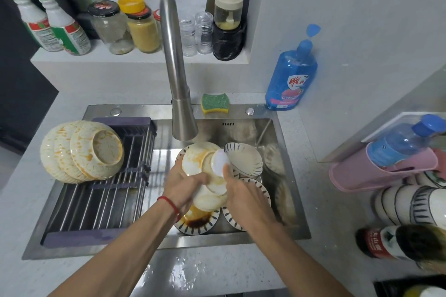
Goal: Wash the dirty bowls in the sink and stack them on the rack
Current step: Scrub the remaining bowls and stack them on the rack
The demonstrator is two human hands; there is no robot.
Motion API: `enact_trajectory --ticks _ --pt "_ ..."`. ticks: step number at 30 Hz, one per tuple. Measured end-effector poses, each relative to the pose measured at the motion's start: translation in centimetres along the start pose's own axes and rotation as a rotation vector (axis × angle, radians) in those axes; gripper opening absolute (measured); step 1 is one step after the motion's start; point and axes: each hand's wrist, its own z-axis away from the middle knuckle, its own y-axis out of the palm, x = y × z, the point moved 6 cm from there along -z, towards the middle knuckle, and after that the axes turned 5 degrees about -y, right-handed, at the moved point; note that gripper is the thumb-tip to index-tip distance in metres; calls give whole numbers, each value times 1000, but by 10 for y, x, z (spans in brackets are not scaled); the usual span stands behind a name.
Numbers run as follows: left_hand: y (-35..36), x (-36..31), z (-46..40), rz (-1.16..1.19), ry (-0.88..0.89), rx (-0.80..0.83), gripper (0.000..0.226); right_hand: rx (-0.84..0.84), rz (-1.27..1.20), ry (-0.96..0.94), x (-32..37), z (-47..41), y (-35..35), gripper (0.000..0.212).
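Note:
Dirty bowls are piled in the steel sink [284,210], under the tap [183,125]. My left hand [182,185] grips a cream bowl [210,196] smeared with orange sauce, low in the pile. My right hand [243,190] lies open over the same bowl, its thumb against a small white dish [220,161]. A blue-striped bowl [246,159] sits behind to the right. A striped bowl with dark sauce [200,222] lies in front. Three cream bowls [84,152] with orange specks lean on their sides on the dark rack [108,195] across the sink's left half.
A green-and-yellow sponge [215,103] and a blue soap bottle [292,75] stand behind the sink. Jars and bottles line the back shelf [120,58]. At right are a pink holder [383,171], stacked striped bowls [410,205] and a sauce bottle [381,241]. The front counter is wet.

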Motion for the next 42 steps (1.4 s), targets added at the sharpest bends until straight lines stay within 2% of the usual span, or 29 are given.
enact_trajectory --ticks 2,4,6,9,11,14,18,22,26,29,33,38,41,42 --pt "-2 0 -2 26 1 -13 71 29 -18 -49 12 15 7 76" --pt "-5 -2 -2 11 -5 -23 65 72 5 -25 -6 18 10 78" --pt "-1 1 -3 -28 5 -19 65 50 -14 52 -23 7 7 75" --pt "0 3 -6 -29 -3 -45 69 49 -129 -11 -2 18 7 72" --pt "-2 2 -7 -14 -9 -45 68 98 -112 -30 -3 27 9 71" --pt "1 4 -7 -29 -9 -35 68 50 -55 57 -23 14 2 67" --pt "0 3 -8 7 -7 -30 73 106 -49 -36 -3 30 11 74" --pt "4 4 -5 -12 -6 -2 68 16 -12 55 -29 2 1 67" --pt "0 5 -9 11 -42 -7 71 2 -104 -46 -2 16 5 68" --pt "-1 6 -8 -33 -51 -11 70 0 -35 71 -21 -6 1 71" --pt "-2 1 -11 -26 -32 2 74 19 -88 -79 3 15 10 77" --pt "5 -1 -9 -59 -46 49 73 -63 -29 6 -20 1 2 72" --pt "0 -8 -12 -103 -37 35 72 6 -94 -89 -5 27 17 70" --pt "-4 -10 -13 -155 -34 31 69 33 -110 -65 -15 34 21 64"
